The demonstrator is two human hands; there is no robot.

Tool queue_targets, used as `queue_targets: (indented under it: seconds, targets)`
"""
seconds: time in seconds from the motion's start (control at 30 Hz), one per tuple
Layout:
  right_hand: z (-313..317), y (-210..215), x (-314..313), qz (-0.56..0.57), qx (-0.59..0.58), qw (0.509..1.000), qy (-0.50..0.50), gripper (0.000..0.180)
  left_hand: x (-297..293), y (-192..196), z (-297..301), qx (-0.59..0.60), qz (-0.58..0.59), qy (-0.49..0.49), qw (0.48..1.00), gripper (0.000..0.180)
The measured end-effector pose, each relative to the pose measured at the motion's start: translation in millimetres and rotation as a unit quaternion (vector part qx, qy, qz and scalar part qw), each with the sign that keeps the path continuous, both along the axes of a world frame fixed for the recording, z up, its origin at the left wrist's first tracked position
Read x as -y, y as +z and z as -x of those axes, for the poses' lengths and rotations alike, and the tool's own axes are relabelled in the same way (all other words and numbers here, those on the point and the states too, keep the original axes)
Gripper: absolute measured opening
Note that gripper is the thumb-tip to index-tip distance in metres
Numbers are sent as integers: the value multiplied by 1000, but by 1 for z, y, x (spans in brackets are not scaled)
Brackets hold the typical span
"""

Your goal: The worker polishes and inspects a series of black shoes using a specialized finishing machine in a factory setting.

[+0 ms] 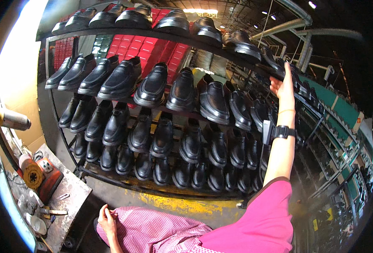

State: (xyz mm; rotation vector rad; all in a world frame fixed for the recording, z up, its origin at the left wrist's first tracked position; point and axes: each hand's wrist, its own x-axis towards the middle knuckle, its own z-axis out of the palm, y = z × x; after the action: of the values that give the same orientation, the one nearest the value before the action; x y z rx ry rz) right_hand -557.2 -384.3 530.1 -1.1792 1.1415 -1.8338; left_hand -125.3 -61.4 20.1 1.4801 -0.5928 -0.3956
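Observation:
My right arm stretches up to the right end of a shoe rack. My right hand is beside the top shelf, next to black shoes, with its fingers apart and nothing seen in them. Whether it touches the rack or a shoe I cannot tell. A black strap with a grey device is round that forearm. Low at the left, my left hand hangs by the checkered pink apron, fingers loosely bent and holding nothing visible. Glossy black loafers stand in rows on the rack's several shelves.
At the left, a worn workbench bears an orange machine with a round wheel and small tools. A yellow-grey lamp-like tool juts out above it. Red boxes are stacked behind the rack; more green racks line the right side.

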Motion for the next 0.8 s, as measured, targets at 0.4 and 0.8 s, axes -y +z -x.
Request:
queue_targets:
  seconds: [0.4, 0.8]
  targets:
    - [-81, -89, -86, 321, 114, 865, 368, 59, -11, -15, -14, 24, -41, 36, 998, 20]
    - [-391, -324, -204, -321, 170, 669, 648, 41, -84, -15, -41, 237, -111, 119, 958, 19]
